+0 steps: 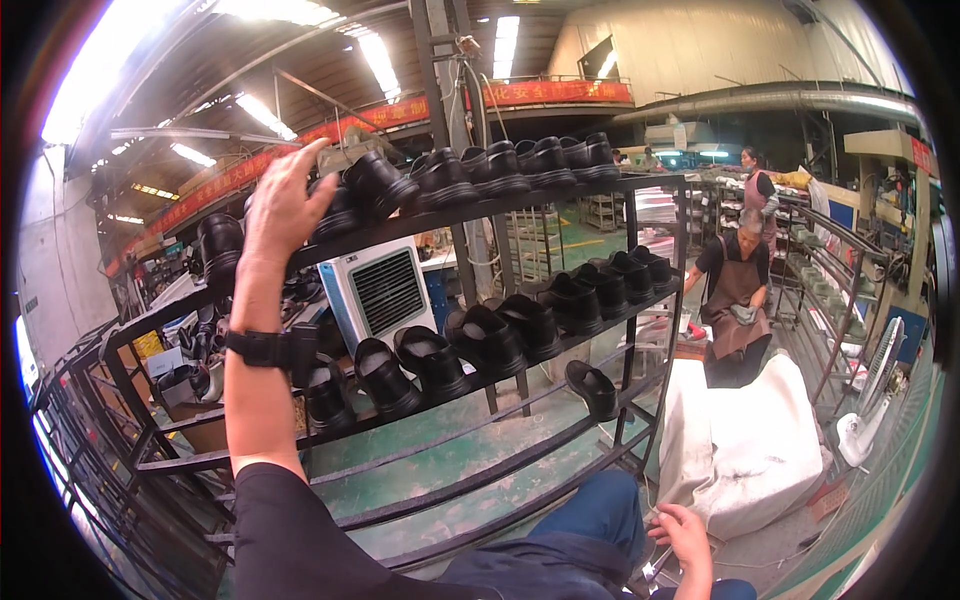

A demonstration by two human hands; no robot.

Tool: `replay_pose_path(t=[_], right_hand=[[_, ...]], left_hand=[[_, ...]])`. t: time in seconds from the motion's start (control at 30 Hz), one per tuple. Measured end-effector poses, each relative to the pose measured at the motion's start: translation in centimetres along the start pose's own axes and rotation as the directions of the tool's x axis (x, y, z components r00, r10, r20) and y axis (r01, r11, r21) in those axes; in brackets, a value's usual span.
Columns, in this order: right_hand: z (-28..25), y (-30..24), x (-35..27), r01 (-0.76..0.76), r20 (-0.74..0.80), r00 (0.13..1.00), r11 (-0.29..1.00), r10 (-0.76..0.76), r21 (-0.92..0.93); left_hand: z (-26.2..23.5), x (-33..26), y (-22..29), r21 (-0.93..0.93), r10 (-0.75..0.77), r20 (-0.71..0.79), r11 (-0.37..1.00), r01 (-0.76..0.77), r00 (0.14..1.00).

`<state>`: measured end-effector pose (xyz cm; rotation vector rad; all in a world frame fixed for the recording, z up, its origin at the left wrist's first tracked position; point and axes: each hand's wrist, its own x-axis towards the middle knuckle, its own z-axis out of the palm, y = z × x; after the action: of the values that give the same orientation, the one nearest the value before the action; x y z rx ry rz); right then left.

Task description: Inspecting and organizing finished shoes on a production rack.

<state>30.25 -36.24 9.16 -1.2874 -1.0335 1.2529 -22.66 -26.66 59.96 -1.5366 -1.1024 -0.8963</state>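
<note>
My left hand (pixel 287 205) is raised over the top shelf of a black metal rack (pixel 470 385). Its fingers are stretched and the thumb stands apart, beside a black shoe (pixel 340 212); nothing shows in its grasp. Next to it, a black shoe (pixel 380 186) sits tilted among several others along the top shelf. More black shoes (pixel 486 340) line the middle shelf, and a single black shoe (pixel 592 390) rests lower at the right. My right hand (pixel 686 540) hangs low near my knee, fingers loosely bent and apart, with no held thing visible.
A white cloth-covered block (pixel 740 440) stands right of the rack. Beyond it a person in a brown apron (pixel 738 290) sits holding a greyish object; another person (pixel 760 190) stands behind. A white fan (pixel 870 400) is at far right, an air cooler (pixel 380 290) behind the rack.
</note>
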Motion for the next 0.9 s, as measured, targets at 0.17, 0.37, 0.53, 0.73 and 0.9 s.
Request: replay_pose_path(t=[0.17,0.37,0.53,0.73,0.9], right_hand=[[0.5,0.5,0.1,-0.034,0.009,0.999,0.998,0.035,-0.051],[0.6,1.5,0.2,-0.048,-0.009,0.999,0.988,0.047,-0.144],[0.2,3.2,0.5,-0.029,0.008,0.999,0.980,0.032,-0.199],[0.1,4.6,0.7,-0.019,0.015,1.000,0.954,0.024,-0.298],[0.3,5.1,0.8,0.005,0.031,1.000,0.934,0.007,-0.358]], left_hand=[[4.3,2.4,3.3,-0.037,-0.196,0.228,0.977,0.210,0.954],[3.3,3.4,2.2,0.110,-0.164,0.286,0.984,0.138,0.944],[2.5,3.7,1.6,0.101,-0.150,0.379,0.988,0.120,0.913],[4.0,3.6,3.6,0.257,-0.019,0.350,0.963,-0.076,0.937],[5.6,1.7,4.6,0.235,-0.121,0.187,0.969,0.075,0.975]])
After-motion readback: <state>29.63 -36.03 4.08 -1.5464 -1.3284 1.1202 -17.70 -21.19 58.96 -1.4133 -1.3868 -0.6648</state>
